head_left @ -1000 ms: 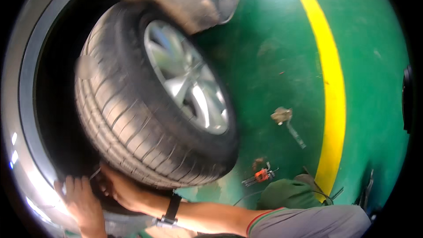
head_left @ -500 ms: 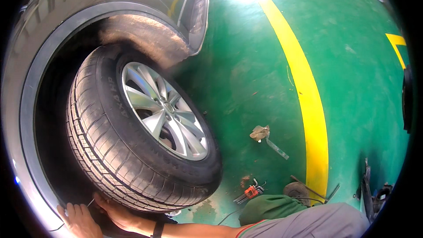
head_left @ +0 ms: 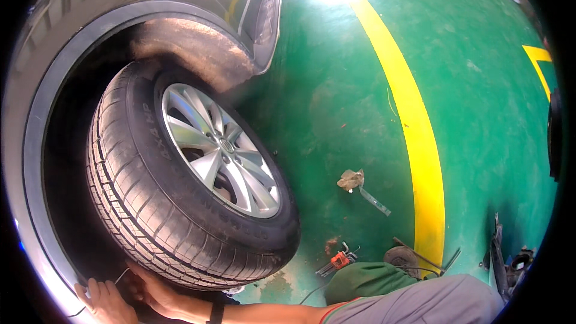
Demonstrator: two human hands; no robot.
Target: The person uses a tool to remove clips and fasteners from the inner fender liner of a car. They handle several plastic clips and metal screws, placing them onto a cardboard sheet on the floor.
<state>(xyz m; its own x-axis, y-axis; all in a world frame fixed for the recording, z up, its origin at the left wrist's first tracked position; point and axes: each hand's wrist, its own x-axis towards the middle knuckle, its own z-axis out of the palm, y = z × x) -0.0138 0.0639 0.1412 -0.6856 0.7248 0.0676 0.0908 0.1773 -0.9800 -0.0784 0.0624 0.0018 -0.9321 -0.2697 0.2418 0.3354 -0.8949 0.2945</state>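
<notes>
At the lower left, my left hand (head_left: 108,303) is closed, its fingers bent at the lower edge of the wheel arch trim (head_left: 36,162); a small whitish bit shows by its fingers. Close beside it, under the rear of the tyre (head_left: 162,204), is my right hand (head_left: 151,293), fingers curled and partly in shadow. A thin pale strand, wire or rod (head_left: 122,275) shows between the hands; what it is and which hand grips it are unclear. The wheel has a silver spoked rim (head_left: 207,167) and stands turned outward in the arch. A dark band (head_left: 216,312) circles my right wrist.
An orange-holdered hex key set (head_left: 340,260) lies on the green floor near my bent leg (head_left: 414,303). Crumpled brown wrapping (head_left: 350,180) with a clear strip lies farther off. A yellow line (head_left: 414,120) crosses the floor. Dark parts (head_left: 499,258) stand at the lower right.
The view has shifted slightly. My right hand's fingers have moved a little at the tyre's underside, and the pale thin piece between my hands looks more bent.
</notes>
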